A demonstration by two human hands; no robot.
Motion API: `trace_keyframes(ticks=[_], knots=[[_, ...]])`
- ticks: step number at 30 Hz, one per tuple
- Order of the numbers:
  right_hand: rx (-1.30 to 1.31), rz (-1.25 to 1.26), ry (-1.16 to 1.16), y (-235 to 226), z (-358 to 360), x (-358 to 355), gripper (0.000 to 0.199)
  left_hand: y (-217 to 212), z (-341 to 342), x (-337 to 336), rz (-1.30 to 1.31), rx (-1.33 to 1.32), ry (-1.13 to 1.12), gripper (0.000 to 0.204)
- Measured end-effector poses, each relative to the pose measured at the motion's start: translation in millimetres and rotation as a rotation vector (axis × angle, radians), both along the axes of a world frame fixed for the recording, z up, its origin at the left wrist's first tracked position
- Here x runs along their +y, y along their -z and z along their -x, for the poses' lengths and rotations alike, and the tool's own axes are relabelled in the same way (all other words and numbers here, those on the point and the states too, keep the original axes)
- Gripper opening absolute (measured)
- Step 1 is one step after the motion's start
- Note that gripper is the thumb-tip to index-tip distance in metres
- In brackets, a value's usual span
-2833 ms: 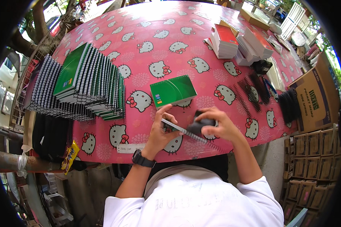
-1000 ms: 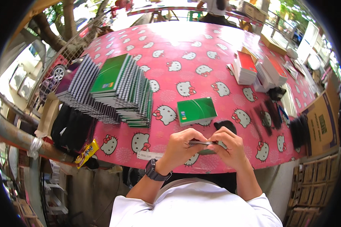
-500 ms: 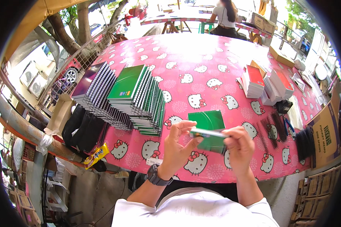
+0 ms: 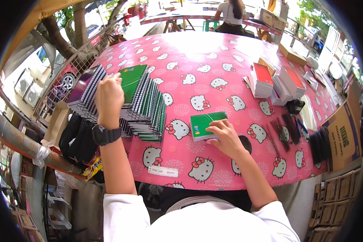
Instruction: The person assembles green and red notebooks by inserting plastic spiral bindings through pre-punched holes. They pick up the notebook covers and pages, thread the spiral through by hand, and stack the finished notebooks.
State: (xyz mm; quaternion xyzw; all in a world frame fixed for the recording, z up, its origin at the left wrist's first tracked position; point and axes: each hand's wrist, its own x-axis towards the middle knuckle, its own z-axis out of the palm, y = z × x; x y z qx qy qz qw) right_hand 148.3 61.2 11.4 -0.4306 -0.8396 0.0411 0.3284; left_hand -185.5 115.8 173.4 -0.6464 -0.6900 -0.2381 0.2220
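A small green spiral notebook (image 4: 201, 123) lies in front of me on the pink table. My right hand (image 4: 226, 137) grips its near right corner, fingers on the cover and thumb at the edge. My left hand (image 4: 110, 97) is reached out to the far left, at the stacks, with its fingers curled; what they grip is hidden behind the hand. Beside it stands a tall stack of green spiral notebooks (image 4: 145, 109). Left of that hand is a stack of purple-covered spiral notebooks (image 4: 84, 90). A dark rounded object (image 4: 245, 143) shows by my right wrist.
Red-covered paper blocks (image 4: 262, 80) stand at the right. Near them lie loose black spiral coils (image 4: 286, 131), blue-handled pliers (image 4: 301, 127) and a cardboard box (image 4: 343, 137). A white label strip (image 4: 163, 171) is near the front edge. Another person (image 4: 231, 16) sits at a far table.
The notebook both hands held up is now down on the other green one or on the table. My left hand has moved far left to the stacks; my right hand has lowered onto the notebook.
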Motion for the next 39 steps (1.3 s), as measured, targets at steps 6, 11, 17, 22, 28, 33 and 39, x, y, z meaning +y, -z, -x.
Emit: trace_keyframes(ticks=[6,11,17,22,28,33,39], knots=[[-0.152,0.114,-0.008,2.8,-5.4,24.8,0.032,-14.8,-27.5,-34.5,-0.577,-0.087,0.366,0.016],[-0.151,0.163,-0.078,-14.8,-8.1,32.2,0.026,7.7,-71.6,-81.0,-0.468,-0.331,0.801,0.013],[-0.184,0.125,-0.096,-19.5,-5.6,29.9,0.02,70.8,-84.9,-92.9,-0.216,-0.779,0.953,0.015],[0.0,0.175,-0.136,-12.9,-19.9,44.2,0.015,119.6,-103.9,-94.1,-0.074,-1.478,0.907,0.03],[0.127,-0.308,-0.146,-20.6,0.7,-10.6,0.031,130.7,-123.6,-91.7,0.746,-2.436,0.781,0.034],[0.233,-0.253,-0.033,-36.4,2.8,-61.7,0.033,139.6,-115.9,-100.0,0.756,-1.918,0.877,0.03],[1.173,0.629,-0.037,17.6,-6.6,-75.6,0.02,196.2,-124.4,-99.7,0.741,-1.612,1.063,0.027]])
